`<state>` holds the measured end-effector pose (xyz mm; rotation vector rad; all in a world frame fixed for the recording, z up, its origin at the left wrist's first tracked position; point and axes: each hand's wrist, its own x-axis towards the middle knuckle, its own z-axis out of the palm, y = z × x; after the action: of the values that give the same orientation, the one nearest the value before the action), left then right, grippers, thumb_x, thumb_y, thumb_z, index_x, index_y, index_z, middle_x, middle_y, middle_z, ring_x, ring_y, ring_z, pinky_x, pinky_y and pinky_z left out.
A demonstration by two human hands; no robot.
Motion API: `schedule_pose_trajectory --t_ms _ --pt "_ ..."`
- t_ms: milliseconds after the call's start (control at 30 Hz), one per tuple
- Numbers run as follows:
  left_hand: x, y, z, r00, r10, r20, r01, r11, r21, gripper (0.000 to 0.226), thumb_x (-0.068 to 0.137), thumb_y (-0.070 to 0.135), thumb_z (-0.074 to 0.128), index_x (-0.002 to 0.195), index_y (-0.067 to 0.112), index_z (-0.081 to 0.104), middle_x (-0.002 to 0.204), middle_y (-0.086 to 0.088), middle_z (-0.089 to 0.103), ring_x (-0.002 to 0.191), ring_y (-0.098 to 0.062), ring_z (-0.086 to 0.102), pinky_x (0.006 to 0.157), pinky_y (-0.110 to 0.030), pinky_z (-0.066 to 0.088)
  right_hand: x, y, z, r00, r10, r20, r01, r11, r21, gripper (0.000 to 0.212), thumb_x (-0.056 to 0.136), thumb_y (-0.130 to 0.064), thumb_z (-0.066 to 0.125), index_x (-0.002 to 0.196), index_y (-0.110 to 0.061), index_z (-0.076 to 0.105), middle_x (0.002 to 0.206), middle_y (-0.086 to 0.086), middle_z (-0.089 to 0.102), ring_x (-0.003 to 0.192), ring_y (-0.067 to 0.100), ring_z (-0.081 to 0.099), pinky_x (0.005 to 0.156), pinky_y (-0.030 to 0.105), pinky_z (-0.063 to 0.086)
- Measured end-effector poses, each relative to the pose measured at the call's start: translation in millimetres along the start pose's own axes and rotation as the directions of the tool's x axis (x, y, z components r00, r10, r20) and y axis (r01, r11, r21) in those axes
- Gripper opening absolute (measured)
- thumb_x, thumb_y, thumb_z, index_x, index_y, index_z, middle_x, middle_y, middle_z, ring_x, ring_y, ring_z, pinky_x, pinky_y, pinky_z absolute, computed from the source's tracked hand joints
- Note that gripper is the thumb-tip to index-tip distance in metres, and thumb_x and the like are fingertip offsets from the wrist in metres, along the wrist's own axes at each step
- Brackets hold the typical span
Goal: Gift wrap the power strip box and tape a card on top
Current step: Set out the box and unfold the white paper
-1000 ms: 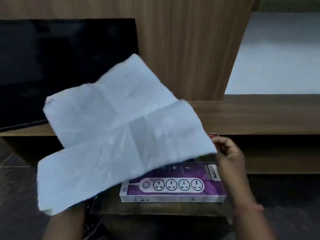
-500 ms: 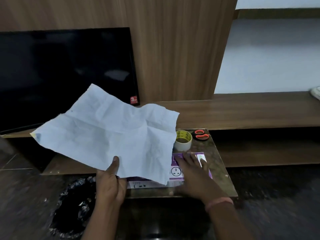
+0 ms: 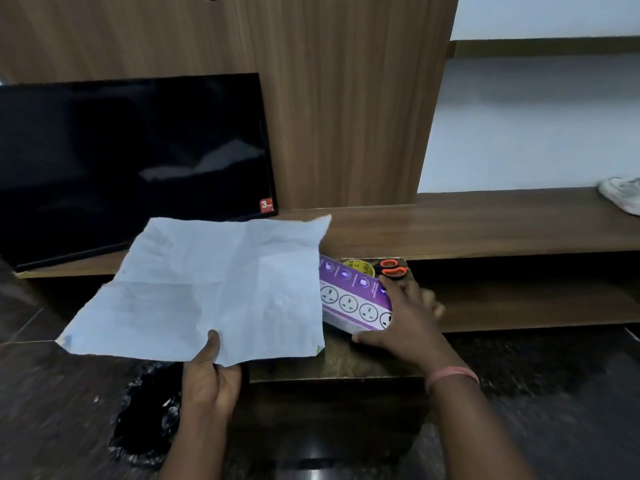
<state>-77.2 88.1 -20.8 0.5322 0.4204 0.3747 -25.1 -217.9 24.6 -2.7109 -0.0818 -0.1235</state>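
Note:
A creased white sheet of wrapping paper [image 3: 214, 289] is spread flat above the small table, covering its left half. My left hand [image 3: 209, 372] pinches the sheet's near edge, thumb on top. The purple power strip box [image 3: 353, 299] is tilted, its left end hidden behind the paper. My right hand [image 3: 405, 323] grips the box's right end, thumb along the near side and fingers over the far side. No card is in view.
A yellow tape roll [image 3: 360, 266] and orange-handled scissors [image 3: 393, 268] sit at the back of the small table [image 3: 363, 362]. A black TV screen [image 3: 131, 168] stands on the wooden shelf [image 3: 485, 223]. A black-lined bin [image 3: 145, 420] is on the floor to the left. A white shoe [image 3: 621, 199] lies on the shelf's right end.
The paper came down from in front of me and flattened over the table. My right hand went from resting on the box to gripping its right end and tilting it.

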Motion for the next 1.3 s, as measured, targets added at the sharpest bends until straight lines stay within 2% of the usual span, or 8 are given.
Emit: schedule_pose_trajectory --t_ms 367,433,533,700,833,1067,1167,1300 --pt "-13.9 -15.0 -2.6 0.998 0.034 -0.056 -0.027 0.991 0.132 0.041 0.102 0.001 0.051 0.14 0.015 0.057 0.118 -0.002 0.075 0.104 -0.018 0.073 0.084 -0.037 0.061 -5.8 5.3 -25.7 0.876 0.421 -0.234 -0.272 0.833 0.481 0.104 0.048 -0.087 0.074 0.136 -0.039 0.046 0.125 0.001 0.043 0.118 0.03 0.043 0.104 0.055 0.042" --pt "-16.3 -20.0 -3.4 0.998 0.024 -0.06 -0.014 0.986 0.165 0.036 0.102 0.002 0.052 0.136 0.013 0.06 0.12 -0.005 0.074 0.106 -0.021 0.072 0.085 -0.039 0.061 -9.0 -8.3 -34.6 0.898 0.432 -0.08 -0.19 0.547 0.815 0.087 0.06 -0.074 0.08 0.134 -0.035 0.055 0.124 0.005 0.059 0.113 0.029 0.058 0.1 0.055 0.05" --pt "-22.8 -30.0 -0.6 1.0 0.019 -0.019 -0.014 0.977 0.214 0.035 0.102 0.001 0.052 0.133 0.014 0.061 0.124 -0.006 0.073 0.109 -0.024 0.071 0.088 -0.04 0.06 -16.1 -34.2 -38.8 0.981 0.134 0.141 -0.119 -0.157 0.98 0.051 0.09 -0.054 0.061 0.129 -0.022 0.062 0.12 0.015 0.07 0.1 0.029 0.07 0.093 0.052 0.054" --pt "-39.1 -52.7 3.9 1.0 -0.014 -0.01 0.016 0.973 0.231 0.034 0.101 0.0 0.052 0.131 0.014 0.061 0.122 -0.008 0.073 0.105 -0.025 0.073 0.082 -0.037 0.063 -14.3 -44.9 -30.6 0.968 -0.02 0.25 -0.235 -0.423 0.875 0.067 0.094 -0.066 0.048 0.14 -0.018 0.056 0.13 0.011 0.065 0.109 0.029 0.069 0.089 0.052 0.057" --pt "-46.5 -65.7 5.5 0.998 -0.052 -0.033 0.057 0.981 0.186 0.04 0.1 0.001 0.052 0.139 0.01 0.056 0.13 -0.014 0.069 0.114 -0.031 0.069 0.09 -0.044 0.059 -16.3 -53.4 -19.5 0.954 -0.043 0.296 -0.29 -0.366 0.884 0.065 0.094 -0.066 0.049 0.138 -0.019 0.059 0.133 0.013 0.064 0.108 0.032 0.068 0.091 0.055 0.056" --pt "-64.3 -71.4 14.4 0.997 -0.035 -0.064 0.049 0.97 0.238 0.044 0.098 0.005 0.06 0.141 0.015 0.056 0.129 -0.006 0.071 0.116 -0.027 0.069 0.096 -0.042 0.053 -29.9 -69.1 -39.4 0.965 -0.039 0.261 -0.262 -0.019 0.965 0.046 0.104 -0.037 0.043 0.076 -0.04 0.08 0.093 -0.002 0.079 0.083 0.016 0.076 0.082 0.043 0.059" --pt "-71.0 -65.6 20.2 0.979 -0.004 -0.202 0.064 0.954 0.293 0.025 0.099 0.024 0.064 0.125 0.021 0.064 0.116 -0.002 0.073 0.104 -0.027 0.07 0.083 -0.041 0.056 -30.4 -68.2 -38.5 0.983 -0.021 0.183 -0.169 0.288 0.943 0.019 0.097 -0.031 0.063 0.11 -0.036 0.076 0.107 0.005 0.077 0.091 0.016 0.075 0.084 0.037 0.061" --pt "-72.2 -59.8 12.4 0.946 0.194 -0.258 0.016 0.771 0.637 0.027 0.104 0.034 0.054 0.088 0.016 0.065 0.089 -0.002 0.067 0.077 -0.02 0.063 0.068 -0.033 0.052 -30.6 -62.4 -39.6 0.999 -0.039 0.033 0.004 0.697 0.717 0.058 0.08 -0.034 0.083 0.132 -0.034 0.057 0.102 -0.023 0.062 0.086 -0.025 0.054 0.071 -0.003 0.039"
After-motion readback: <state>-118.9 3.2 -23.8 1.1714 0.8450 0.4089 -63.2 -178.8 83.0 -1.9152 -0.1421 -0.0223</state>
